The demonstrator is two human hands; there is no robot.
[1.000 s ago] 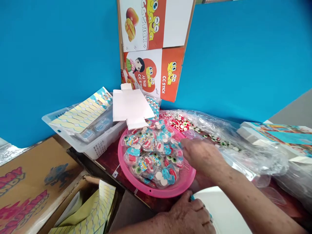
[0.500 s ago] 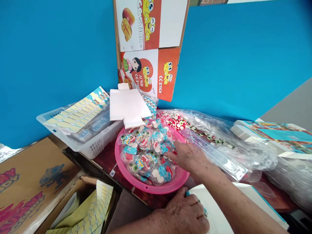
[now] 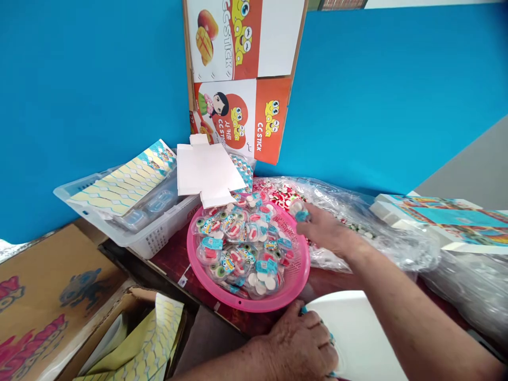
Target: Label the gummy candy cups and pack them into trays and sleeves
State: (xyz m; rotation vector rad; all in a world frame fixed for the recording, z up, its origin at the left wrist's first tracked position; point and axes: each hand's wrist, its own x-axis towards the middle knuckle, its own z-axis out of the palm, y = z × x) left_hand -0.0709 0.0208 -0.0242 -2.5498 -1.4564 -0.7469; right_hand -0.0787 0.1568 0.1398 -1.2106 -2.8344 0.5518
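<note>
The right hand [image 3: 323, 227] is slightly blurred, as is the small pack [image 3: 299, 210] it pinches; I cannot make out what is inside. The left hand [image 3: 304, 341] has its fingertips hidden, and the blue bits [image 3: 332, 339] peeking past them belong to something I cannot identify. The white card [image 3: 357, 328] beside it runs out of view below. In the pink basket [image 3: 254, 305], piled candy packs [image 3: 232, 262] partly cover one another, their small print unreadable. The brown carton [image 3: 43, 296] is cut off leftward.
</note>
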